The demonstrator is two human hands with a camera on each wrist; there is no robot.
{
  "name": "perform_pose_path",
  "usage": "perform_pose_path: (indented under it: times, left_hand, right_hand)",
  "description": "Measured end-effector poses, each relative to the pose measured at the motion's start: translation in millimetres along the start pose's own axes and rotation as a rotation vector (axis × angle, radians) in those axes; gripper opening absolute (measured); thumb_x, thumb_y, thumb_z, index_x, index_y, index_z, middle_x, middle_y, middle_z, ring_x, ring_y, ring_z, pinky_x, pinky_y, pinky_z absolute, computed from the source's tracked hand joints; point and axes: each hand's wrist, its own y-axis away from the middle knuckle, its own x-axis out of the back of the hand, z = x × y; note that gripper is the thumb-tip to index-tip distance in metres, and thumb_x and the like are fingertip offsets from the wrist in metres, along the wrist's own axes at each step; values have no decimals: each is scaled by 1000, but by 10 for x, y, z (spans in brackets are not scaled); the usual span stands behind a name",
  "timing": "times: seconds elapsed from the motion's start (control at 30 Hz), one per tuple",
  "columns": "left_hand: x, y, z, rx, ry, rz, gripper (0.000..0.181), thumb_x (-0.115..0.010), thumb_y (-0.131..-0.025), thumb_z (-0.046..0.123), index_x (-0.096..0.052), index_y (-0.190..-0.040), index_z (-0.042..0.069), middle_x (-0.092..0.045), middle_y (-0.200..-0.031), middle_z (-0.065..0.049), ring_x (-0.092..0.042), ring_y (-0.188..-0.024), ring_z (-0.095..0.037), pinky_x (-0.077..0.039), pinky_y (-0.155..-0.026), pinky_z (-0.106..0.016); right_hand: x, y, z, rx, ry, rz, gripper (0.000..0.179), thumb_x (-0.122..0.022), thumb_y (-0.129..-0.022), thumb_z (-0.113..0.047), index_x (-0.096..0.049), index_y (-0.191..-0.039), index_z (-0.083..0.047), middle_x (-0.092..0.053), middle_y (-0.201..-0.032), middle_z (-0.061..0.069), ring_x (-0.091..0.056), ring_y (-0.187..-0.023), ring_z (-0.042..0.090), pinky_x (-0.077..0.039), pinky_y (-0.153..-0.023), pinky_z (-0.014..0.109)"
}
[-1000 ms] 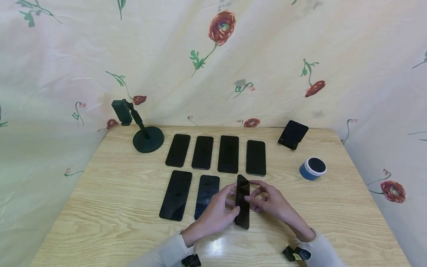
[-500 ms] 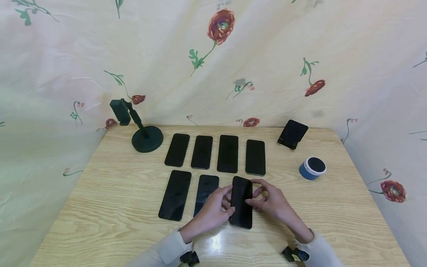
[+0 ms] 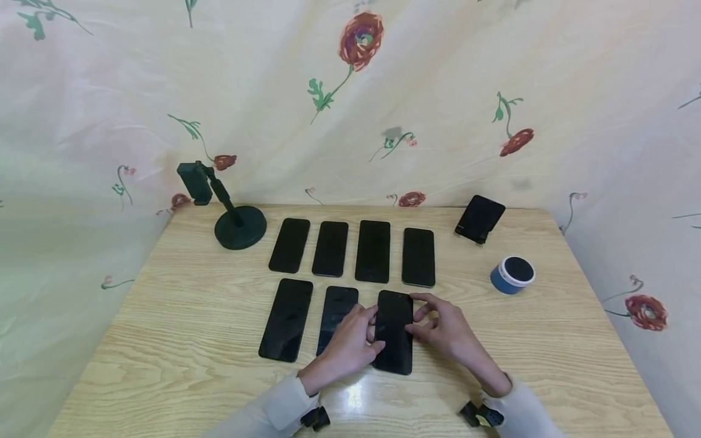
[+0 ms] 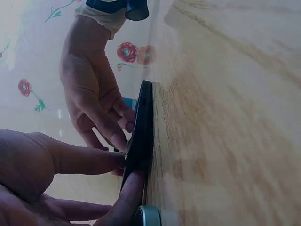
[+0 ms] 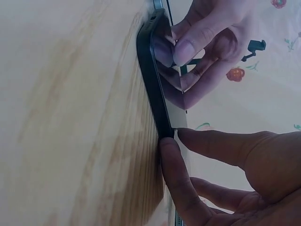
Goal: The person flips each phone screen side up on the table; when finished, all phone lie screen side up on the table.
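In the head view, a black smartphone (image 3: 394, 334) lies almost level, close over the table at the right end of the front row. My left hand (image 3: 347, 344) holds its left edge, thumb on the screen side. At the right edge, my right hand (image 3: 446, 325) pinches it between thumb and fingers. Both wrist views show the phone (image 4: 143, 120) edge-on, slightly tilted against the wood, its ported end visible. Just left of it lies another smartphone (image 3: 335, 313), partly hidden under my left hand. A third smartphone (image 3: 286, 319) ends that row.
Behind, several dark smartphones (image 3: 373, 250) form a back row. A black round-based phone holder (image 3: 240, 228) stands at the back left. At the right are a black folding stand (image 3: 479, 218) and a blue, white-rimmed cylinder (image 3: 512, 275). A floral cloth (image 3: 263, 91) hangs behind the table.
The held smartphone has turned from standing steeply on edge to nearly flat, screen up, and shifted slightly left. Both hands stay on its edges.
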Motion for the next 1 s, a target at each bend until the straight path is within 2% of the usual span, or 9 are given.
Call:
perform_pose_path:
  times: [0.13, 0.53, 0.77, 0.87, 1.0]
  left_hand:
    - [-14, -8, 18, 12, -52, 8, 71, -81, -88, 7, -50, -150, -5, -58, -113, -8, -59, -79, -5, -48, -74, -23]
    - [-25, -40, 89, 71, -140, -24, 68, -79, -92, 14, -49, -151, -3, -58, -119, -9, -57, -79, -5, -48, -88, -38]
    - [-8, -29, 91, 26, -118, -3, 78, -82, -89, 14, -43, -154, -4, -60, -120, -12, -62, -78, -4, -48, -100, -47]
    - [-2, -17, 80, 21, -85, -6, 81, -83, -88, 14, -40, -155, -3, -60, -121, -12, -64, -80, -6, -52, -95, -40]
    - [12, 3, 58, 17, -35, -19, 83, -83, -87, 13, -39, -156, -1, -59, -120, -10, -67, -85, -8, -54, -81, -27]
  right_hand:
    - [4, 0, 2, -7, -3, -3, 66, -80, -90, -6, -52, -149, -4, -70, -107, 14, -70, -74, 15, -53, -63, 24]
    - [42, -24, 14, -7, -21, -27, 65, -79, -90, -6, -51, -150, -6, -69, -109, 15, -69, -73, 15, -55, -65, 24]
    - [60, -29, 4, 5, 5, -35, 66, -80, -90, -8, -51, -149, -7, -68, -110, 15, -67, -71, 16, -53, -65, 24]
    - [70, -25, -6, 2, 29, -43, 65, -80, -91, -12, -51, -150, -9, -68, -111, 13, -64, -70, 15, -51, -64, 24]
    - [86, -3, -22, -2, 46, -58, 66, -80, -92, -17, -50, -150, -10, -67, -112, 12, -64, -72, 16, -50, -65, 25]
